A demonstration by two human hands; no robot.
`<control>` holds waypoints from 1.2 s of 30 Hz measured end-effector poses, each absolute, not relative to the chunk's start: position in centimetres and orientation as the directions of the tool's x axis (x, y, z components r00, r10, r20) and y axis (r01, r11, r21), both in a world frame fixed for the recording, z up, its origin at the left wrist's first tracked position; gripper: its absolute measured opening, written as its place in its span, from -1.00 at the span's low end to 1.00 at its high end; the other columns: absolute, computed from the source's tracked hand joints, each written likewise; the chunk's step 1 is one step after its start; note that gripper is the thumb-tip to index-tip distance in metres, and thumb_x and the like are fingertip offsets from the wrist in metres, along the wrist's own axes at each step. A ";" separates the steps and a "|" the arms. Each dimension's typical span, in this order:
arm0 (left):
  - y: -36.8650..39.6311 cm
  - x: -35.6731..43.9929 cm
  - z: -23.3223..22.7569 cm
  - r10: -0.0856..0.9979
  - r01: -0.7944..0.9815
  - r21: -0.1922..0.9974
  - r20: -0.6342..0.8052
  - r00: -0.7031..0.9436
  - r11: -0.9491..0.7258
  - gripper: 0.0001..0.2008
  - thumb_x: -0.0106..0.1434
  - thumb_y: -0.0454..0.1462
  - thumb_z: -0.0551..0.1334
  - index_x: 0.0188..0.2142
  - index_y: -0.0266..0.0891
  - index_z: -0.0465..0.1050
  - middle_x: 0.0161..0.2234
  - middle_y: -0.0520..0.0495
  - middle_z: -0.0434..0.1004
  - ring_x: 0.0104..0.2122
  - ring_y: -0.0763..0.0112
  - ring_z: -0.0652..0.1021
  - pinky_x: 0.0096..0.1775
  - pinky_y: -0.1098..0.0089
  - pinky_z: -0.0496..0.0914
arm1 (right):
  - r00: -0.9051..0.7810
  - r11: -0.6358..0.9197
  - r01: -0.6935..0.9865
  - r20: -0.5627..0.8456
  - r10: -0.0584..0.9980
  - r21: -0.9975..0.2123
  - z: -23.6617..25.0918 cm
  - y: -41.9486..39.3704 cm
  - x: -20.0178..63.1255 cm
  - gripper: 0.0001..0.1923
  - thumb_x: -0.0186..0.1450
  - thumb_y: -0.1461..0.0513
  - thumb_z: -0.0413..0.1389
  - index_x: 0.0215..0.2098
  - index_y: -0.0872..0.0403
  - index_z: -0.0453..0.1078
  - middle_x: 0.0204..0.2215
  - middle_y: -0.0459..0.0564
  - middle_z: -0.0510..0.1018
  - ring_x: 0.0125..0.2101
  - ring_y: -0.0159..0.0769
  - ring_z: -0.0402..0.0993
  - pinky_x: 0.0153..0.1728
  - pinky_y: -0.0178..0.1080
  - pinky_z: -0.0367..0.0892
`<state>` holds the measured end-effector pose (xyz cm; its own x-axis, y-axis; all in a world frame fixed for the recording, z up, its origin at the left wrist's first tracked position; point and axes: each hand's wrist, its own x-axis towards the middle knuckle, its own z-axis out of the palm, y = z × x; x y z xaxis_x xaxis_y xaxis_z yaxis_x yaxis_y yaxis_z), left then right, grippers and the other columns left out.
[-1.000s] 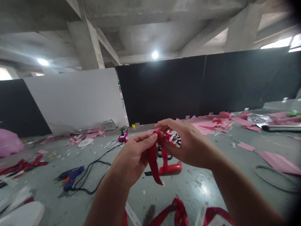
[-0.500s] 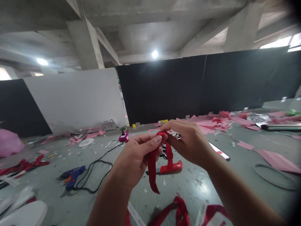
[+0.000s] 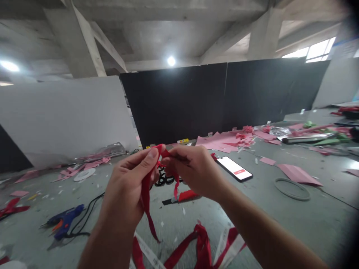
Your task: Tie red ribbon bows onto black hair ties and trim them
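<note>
Between my two hands, raised above the table, is a red ribbon [image 3: 146, 192]. My left hand [image 3: 131, 179] pinches it between thumb and forefinger, and a long tail hangs below. Close beside it, my right hand [image 3: 195, 166] is closed on the same ribbon, with a shorter twisted end dangling under the fingers. Behind the hands, a heap of black loops [image 3: 165, 179] is partly hidden. Below lies a utility knife with a red handle [image 3: 188, 195] and dark blade. More red ribbon [image 3: 203, 246] with white printed strips lies at the near edge.
A blue glue gun [image 3: 67, 220] with a black cord rests at left. At right are a lit phone [image 3: 234, 168], a grey ring [image 3: 291, 188] and pink paper sheets [image 3: 217, 142]. Black panels [image 3: 182, 104] and a white panel [image 3: 61, 119] stand along the back.
The view has turned right, so things appear further left. My hands have drawn slightly apart, with ribbon stretched between them. The phone has come fully into sight from behind my right arm.
</note>
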<state>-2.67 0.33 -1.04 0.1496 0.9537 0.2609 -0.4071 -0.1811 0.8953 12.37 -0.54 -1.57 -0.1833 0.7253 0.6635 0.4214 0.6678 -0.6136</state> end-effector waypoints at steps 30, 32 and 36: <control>4.5 -3.5 -3.6 0.248 0.568 0.145 0.963 0.108 -0.810 -0.81 0.29 -0.40 0.17 -0.18 -0.35 0.56 -0.44 -0.05 0.46 -0.44 0.47 0.42 -0.36 0.42 0.30 | -0.156 0.575 0.269 0.554 0.818 -0.773 -1.2 -1.2 11.5 -0.69 0.38 0.16 0.03 -0.50 0.12 0.32 -0.65 -0.16 0.39 -0.75 -0.59 0.21 -0.72 -0.43 0.09; 4.7 -3.4 -4.0 0.198 0.604 0.088 0.973 0.119 -0.792 -0.79 0.29 -0.43 0.15 -0.17 -0.35 0.55 -0.42 -0.06 0.45 -0.43 0.47 0.41 -0.37 0.43 0.28 | -0.162 0.545 0.215 0.521 0.838 -0.810 -1.1 -1.4 11.6 -0.66 0.37 0.15 0.05 -0.54 0.11 0.29 -0.70 -0.20 0.34 -0.76 -0.58 0.19 -0.74 -0.44 0.08; 5.2 -3.0 -4.8 0.220 0.629 0.050 0.956 0.196 -0.776 -0.76 0.29 -0.44 0.12 -0.12 -0.29 0.51 -0.42 -0.03 0.40 -0.46 0.47 0.37 -0.41 0.44 0.24 | -0.159 0.441 -0.010 0.437 0.885 -0.897 -0.8 -1.6 12.3 -0.65 0.35 0.14 0.07 -0.56 0.09 0.28 -0.73 -0.22 0.29 -0.77 -0.57 0.17 -0.75 -0.45 0.08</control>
